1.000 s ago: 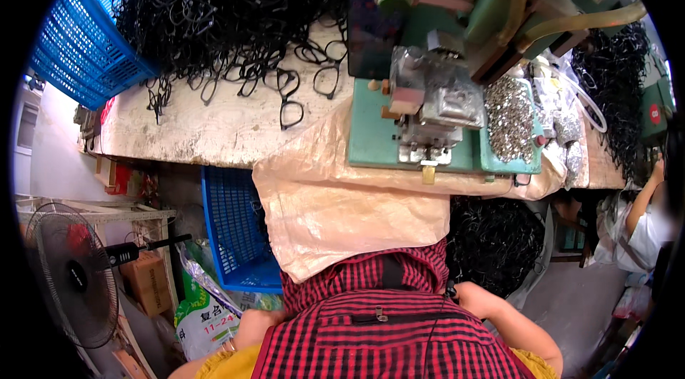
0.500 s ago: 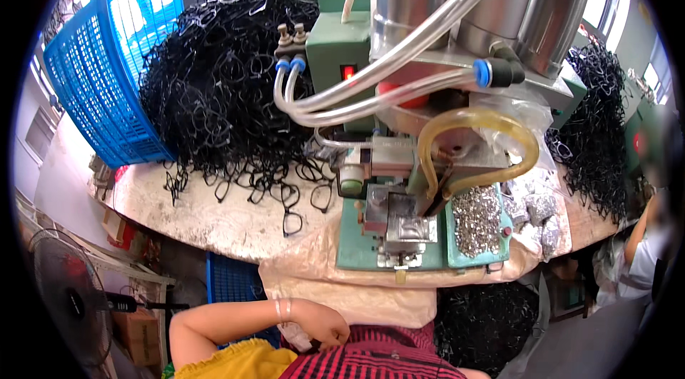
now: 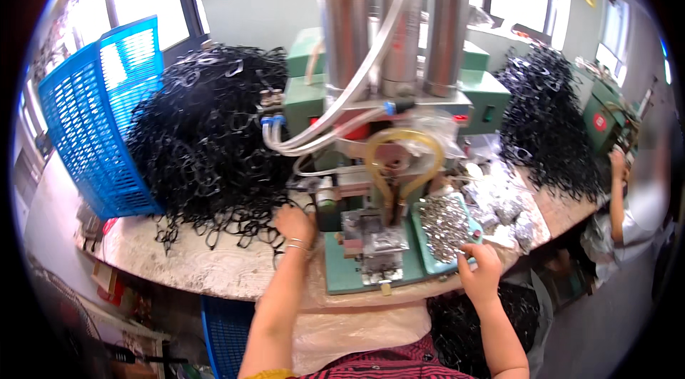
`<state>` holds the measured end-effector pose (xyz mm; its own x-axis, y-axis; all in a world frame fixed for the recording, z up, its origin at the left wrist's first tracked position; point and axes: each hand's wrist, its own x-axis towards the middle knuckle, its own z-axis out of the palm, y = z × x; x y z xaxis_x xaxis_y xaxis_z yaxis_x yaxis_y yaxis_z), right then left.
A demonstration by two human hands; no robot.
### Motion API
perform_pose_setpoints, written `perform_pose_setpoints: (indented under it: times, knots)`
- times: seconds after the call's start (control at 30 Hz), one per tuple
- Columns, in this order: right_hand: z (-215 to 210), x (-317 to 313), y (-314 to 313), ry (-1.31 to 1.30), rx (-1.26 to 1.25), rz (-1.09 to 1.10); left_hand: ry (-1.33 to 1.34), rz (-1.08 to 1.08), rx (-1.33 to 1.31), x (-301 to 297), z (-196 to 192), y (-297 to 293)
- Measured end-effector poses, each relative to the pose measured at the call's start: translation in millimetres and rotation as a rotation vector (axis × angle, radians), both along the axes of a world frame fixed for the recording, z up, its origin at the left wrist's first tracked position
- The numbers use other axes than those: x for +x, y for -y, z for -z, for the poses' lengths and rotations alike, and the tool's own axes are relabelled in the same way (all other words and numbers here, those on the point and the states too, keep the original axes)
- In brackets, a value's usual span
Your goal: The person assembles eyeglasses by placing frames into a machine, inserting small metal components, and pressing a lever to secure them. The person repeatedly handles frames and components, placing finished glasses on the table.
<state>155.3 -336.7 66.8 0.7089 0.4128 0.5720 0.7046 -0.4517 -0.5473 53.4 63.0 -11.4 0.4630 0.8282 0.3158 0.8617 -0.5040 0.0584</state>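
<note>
Left hand: we see the left hand (image 3: 294, 223) at the front fringe of a tangled heap of black spectacle frames (image 3: 207, 136); its fingers are partly lost among them, and we cannot tell whether they hold one.
Right hand: we find the right hand (image 3: 481, 268) at the right front corner of the tray, thumb and forefinger drawn to a narrow gap; we cannot tell whether a part is pinched there.
Tray: a shallow pale green tray (image 3: 430, 267) carries loose small silver metal parts (image 3: 442, 225), just right of the press.
Press: between our hands stands a green press with tall steel cylinders (image 3: 345, 36), hiding part of the wall and windows; a silver metal fixture block (image 3: 384, 247) sits low at its front.
Tubing: clear plastic hoses (image 3: 371, 76) cross before the cylinders, and a loop of yellowish tube (image 3: 399, 135) hangs above the block.
Left side: a blue plastic lattice basket (image 3: 78, 129) leans against the heap.
Right side: clear plastic bags of silver pieces (image 3: 506, 204) crowd behind the tray, with a second black heap (image 3: 546, 118) beyond; a co-worker's arm (image 3: 618, 197) shows farther right.
Below: more black frames (image 3: 485, 325) fill a sack under the table edge.
</note>
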Motion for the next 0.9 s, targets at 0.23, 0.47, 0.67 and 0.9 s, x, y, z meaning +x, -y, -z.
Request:
perform_pose_setpoints:
  times: [0.23, 0.47, 0.67, 0.9]
  knots:
    - [37, 21, -5, 0.282, -0.113, 0.114, 0.416, 0.276, -0.093, -36, -4, -21]
    - [20, 33, -28, 0.212, -0.059, 0.077, 1.333, 0.326, -0.828, -108, -66, 43]
    - [14, 37, -51, 0.180, 0.044, 0.065, 0.899, 1.307, -0.091, -112, -134, 148]
    - [16, 39, -53, 0.044, 0.152, 0.064, 0.621, 1.486, -0.130, -69, -133, 150]
